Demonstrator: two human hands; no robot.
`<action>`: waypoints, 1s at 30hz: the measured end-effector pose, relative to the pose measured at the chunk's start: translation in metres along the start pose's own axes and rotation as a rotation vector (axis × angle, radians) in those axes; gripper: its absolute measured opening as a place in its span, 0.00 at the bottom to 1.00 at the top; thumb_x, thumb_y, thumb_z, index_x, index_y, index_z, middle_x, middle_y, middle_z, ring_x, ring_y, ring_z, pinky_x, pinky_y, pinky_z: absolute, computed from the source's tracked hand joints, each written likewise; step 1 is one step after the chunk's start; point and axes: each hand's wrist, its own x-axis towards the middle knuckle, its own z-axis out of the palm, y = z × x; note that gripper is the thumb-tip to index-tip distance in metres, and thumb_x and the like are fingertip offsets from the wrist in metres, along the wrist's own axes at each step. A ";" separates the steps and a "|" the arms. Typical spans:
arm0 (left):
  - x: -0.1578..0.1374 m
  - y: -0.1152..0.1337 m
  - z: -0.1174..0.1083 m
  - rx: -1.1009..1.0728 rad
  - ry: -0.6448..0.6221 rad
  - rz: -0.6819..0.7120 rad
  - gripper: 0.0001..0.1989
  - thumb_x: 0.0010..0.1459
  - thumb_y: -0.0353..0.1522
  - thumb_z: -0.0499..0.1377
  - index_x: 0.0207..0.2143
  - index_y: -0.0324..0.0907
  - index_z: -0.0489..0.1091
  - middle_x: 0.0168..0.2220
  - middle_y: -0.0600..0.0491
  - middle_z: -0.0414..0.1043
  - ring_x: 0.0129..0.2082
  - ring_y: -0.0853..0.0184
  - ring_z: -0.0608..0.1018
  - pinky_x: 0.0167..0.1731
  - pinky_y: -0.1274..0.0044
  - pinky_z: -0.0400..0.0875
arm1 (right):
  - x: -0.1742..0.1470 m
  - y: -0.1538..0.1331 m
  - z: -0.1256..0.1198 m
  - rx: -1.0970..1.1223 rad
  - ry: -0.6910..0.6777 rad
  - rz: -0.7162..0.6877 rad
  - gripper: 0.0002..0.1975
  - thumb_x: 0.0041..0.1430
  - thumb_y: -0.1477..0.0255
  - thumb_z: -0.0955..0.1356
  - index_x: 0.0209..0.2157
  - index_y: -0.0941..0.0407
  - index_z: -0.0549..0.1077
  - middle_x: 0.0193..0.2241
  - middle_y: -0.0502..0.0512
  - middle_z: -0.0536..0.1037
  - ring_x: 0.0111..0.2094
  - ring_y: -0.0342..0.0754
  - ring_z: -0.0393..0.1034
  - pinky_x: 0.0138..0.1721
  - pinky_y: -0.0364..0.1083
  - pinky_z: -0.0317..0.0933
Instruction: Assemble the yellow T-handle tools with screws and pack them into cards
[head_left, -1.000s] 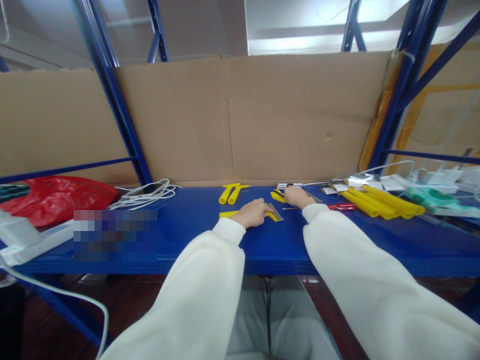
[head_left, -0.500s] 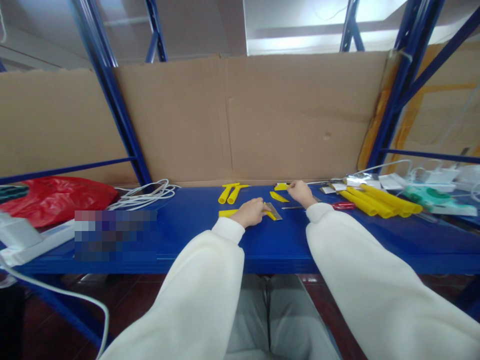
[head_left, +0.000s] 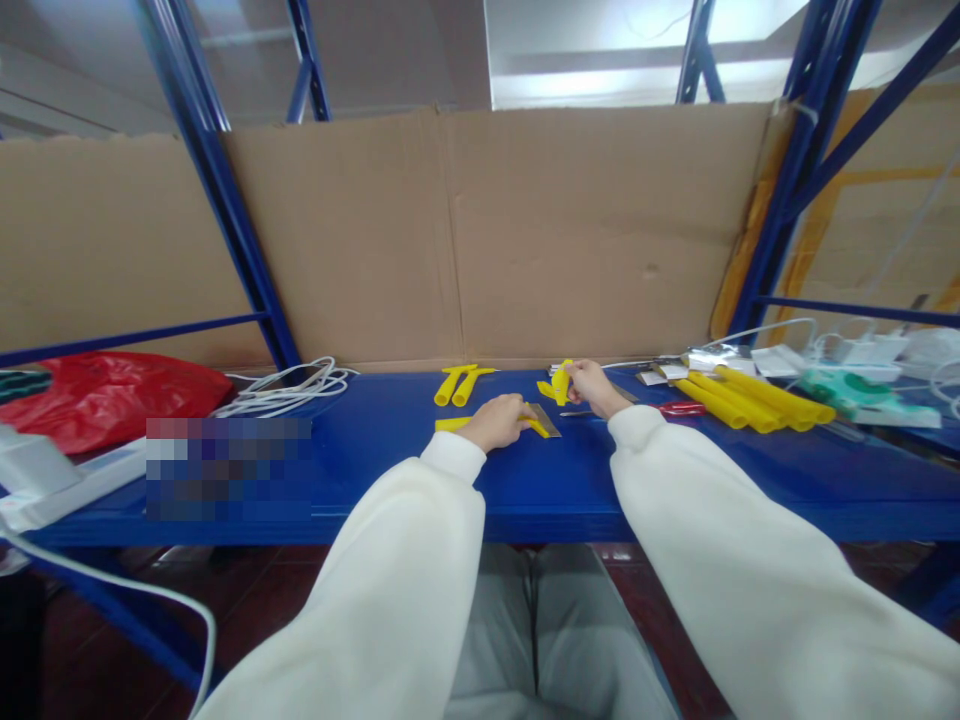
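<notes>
My left hand [head_left: 496, 422] is closed around the handle of a yellow scraper [head_left: 451, 425]. Its metal blade [head_left: 550, 421] sticks out to the right, just over the blue table. In my right hand [head_left: 591, 386] a small yellow plastic piece [head_left: 560, 382] is pinched between the fingertips and held tilted up. Another yellow piece [head_left: 547, 389] lies partly behind it. A thin screwdriver with a red handle [head_left: 682, 408] lies under and beside my right wrist, its shaft partly hidden.
Two yellow T-shaped tools [head_left: 456, 385] lie near the cardboard panel [head_left: 345, 240]. Several yellow tubular handles [head_left: 750, 400] are stacked right, beside a green and white object [head_left: 862, 396]. At left are a coiled white cable [head_left: 300, 385], a red bag [head_left: 112, 400] and a power strip [head_left: 90, 478].
My right hand has lifted a yellow piece from the table's back and drawn it slightly left and nearer. My left hand stays in place on the scraper.
</notes>
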 end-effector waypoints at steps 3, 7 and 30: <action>0.000 0.000 0.000 -0.015 0.002 -0.001 0.14 0.63 0.32 0.58 0.48 0.44 0.78 0.45 0.47 0.75 0.48 0.59 0.77 0.47 0.75 0.70 | -0.006 -0.001 0.003 -0.031 -0.105 0.068 0.12 0.62 0.80 0.64 0.24 0.56 0.64 0.10 0.45 0.62 0.12 0.38 0.54 0.15 0.38 0.50; -0.002 0.001 -0.001 -0.030 0.005 0.007 0.15 0.62 0.31 0.57 0.50 0.45 0.77 0.46 0.47 0.75 0.48 0.59 0.77 0.47 0.75 0.70 | -0.009 -0.003 0.005 0.003 -0.193 0.144 0.11 0.54 0.84 0.65 0.23 0.57 0.65 0.11 0.45 0.63 0.12 0.38 0.54 0.16 0.38 0.51; 0.001 -0.004 0.005 -0.054 -0.007 0.043 0.15 0.62 0.31 0.56 0.49 0.44 0.77 0.41 0.47 0.74 0.44 0.62 0.75 0.47 0.74 0.69 | -0.003 0.002 -0.001 0.052 -0.361 0.242 0.13 0.57 0.79 0.70 0.21 0.58 0.65 0.12 0.45 0.63 0.15 0.37 0.55 0.16 0.36 0.52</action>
